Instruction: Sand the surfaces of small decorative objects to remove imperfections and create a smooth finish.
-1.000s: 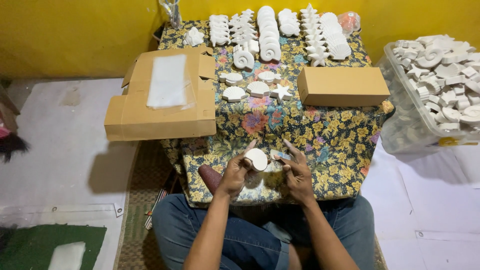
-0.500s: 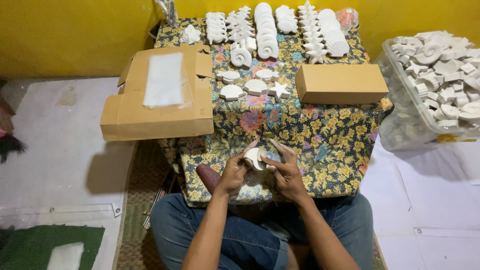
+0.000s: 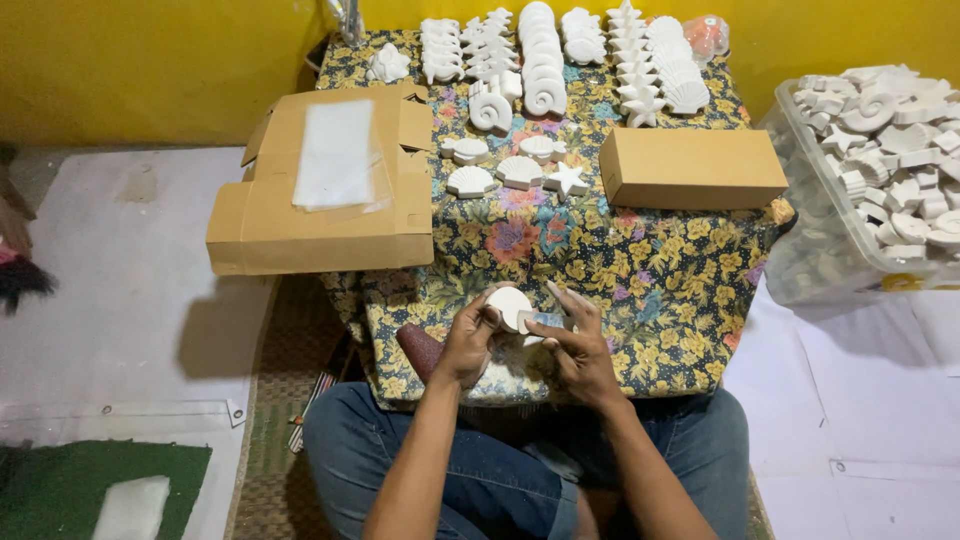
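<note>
The left hand (image 3: 468,338) is pinching a white plaster shell piece (image 3: 509,305) at its rim, holding it over the near edge of the floral cloth table (image 3: 640,270). The right hand (image 3: 575,345) is closing around a small pale tool (image 3: 545,320) and pressing it against the piece's right side. The cast is looking light, stiff and brittle, probably chalky and easily chipped, so gripping the thick edges seems safest. A dark red sanding block (image 3: 420,348) is lying just left of the hands. Finished white shapes (image 3: 545,60) are lining the far side.
</note>
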